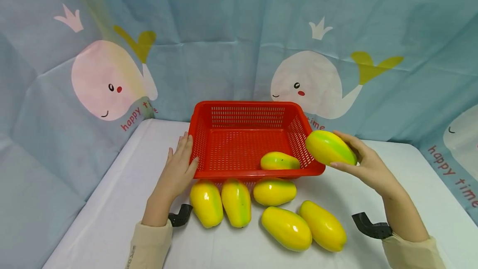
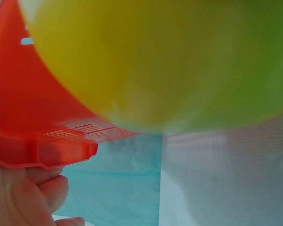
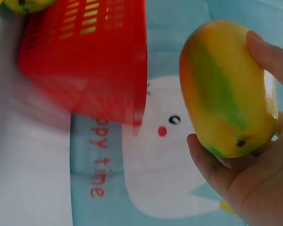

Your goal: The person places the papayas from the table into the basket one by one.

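My right hand [image 1: 367, 165] grips a yellow-green papaya [image 1: 330, 147] just outside the right rim of a red plastic basket [image 1: 248, 173]. In the right wrist view, thumb and fingers wrap this papaya [image 3: 228, 89], its dark stem spot showing. Along the basket's left side rests my left hand [image 1: 177, 169], fingers extended against the outer wall and thumb at the rim. One papaya [image 1: 280, 161] lies inside the basket, near its front right. A blurred papaya [image 2: 160, 61] fills much of the left wrist view, beside the basket's red wall [image 2: 33, 94].
Several more papayas lie on the white table in front of the basket, among them a left one [image 1: 206, 203], a front one [image 1: 286, 228] and a right one [image 1: 323, 225]. A blue curtain [image 1: 224, 32] with whale prints hangs behind and at the sides.
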